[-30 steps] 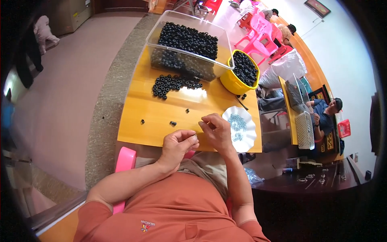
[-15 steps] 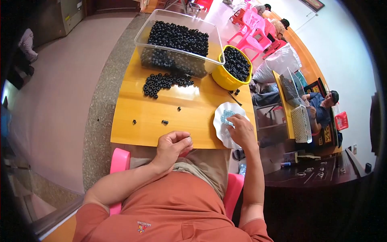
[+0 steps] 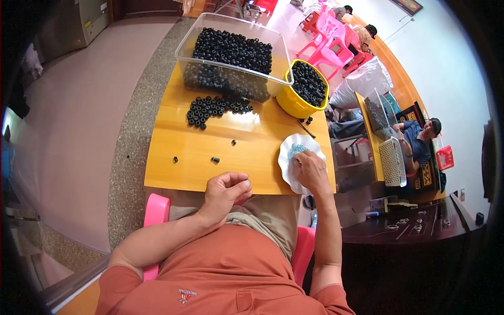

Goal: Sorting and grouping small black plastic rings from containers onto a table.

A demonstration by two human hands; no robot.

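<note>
My right hand (image 3: 312, 172) is over a white wavy-rimmed plate (image 3: 286, 168) at the right front of the table. Its fingers are bent together among small pale-blue, clear pieces (image 3: 297, 149), and its fingertips are partly hidden. At the table's near edge, my left hand (image 3: 224, 195) is closed, thumb against the forefinger; what it pinches, if anything, is too small to see. In front of it lie a small black part (image 3: 215, 160) on its side and two single small black parts, one farther back (image 3: 233, 142) and one to the left (image 3: 176, 159).
A clear plastic bin (image 3: 236, 67) of black ring-like parts stands at the back, beside a yellow tub (image 3: 290, 104) of the same. Loose black parts (image 3: 210, 109) lie before the bin. A thin dark stick (image 3: 306, 129) lies behind the plate. Another person (image 3: 420, 142) sits at right.
My right hand has shifted slightly left over the plate, its fingers drawn closer together among the pieces. My left hand stays in place. At the far left, a figure has moved partly out of view.
</note>
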